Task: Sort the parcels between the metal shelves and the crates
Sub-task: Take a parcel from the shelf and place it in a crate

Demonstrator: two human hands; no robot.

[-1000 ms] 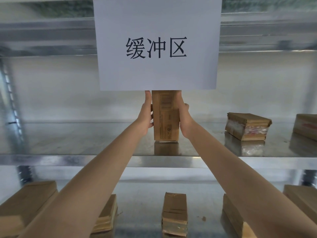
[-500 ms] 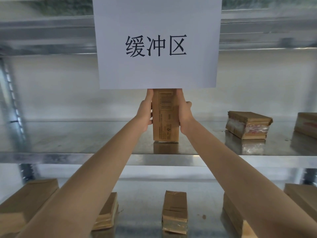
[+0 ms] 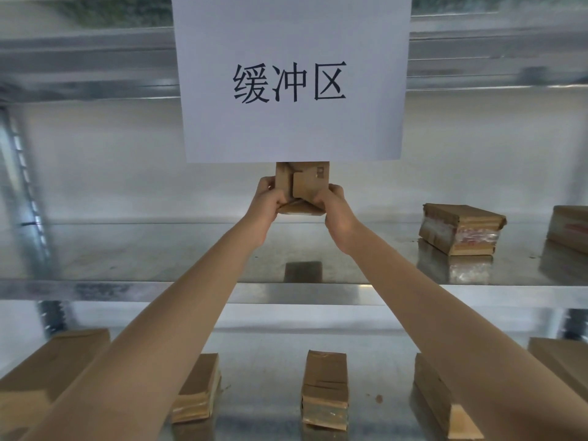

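Observation:
A brown cardboard parcel [image 3: 305, 186] hangs in the air above the middle metal shelf [image 3: 159, 259], its upper end hidden behind the white paper sign [image 3: 291, 81]. My left hand [image 3: 269, 198] grips its lower left corner and my right hand [image 3: 329, 200] grips its lower right corner, fingers curled round the box. The folded end flaps of the parcel face me. Its dark reflection lies on the shelf below.
Another taped parcel [image 3: 461, 229] lies on the same shelf to the right, a further one [image 3: 569, 227] at the right edge. Several parcels [image 3: 324, 389] stand on the lower shelf. A shelf upright [image 3: 22, 173] runs down the left side.
The parcel stood upright on the middle shelf between my hands; now it is lifted off the shelf and tipped so its end faces me, my hands having shifted to its lower corners.

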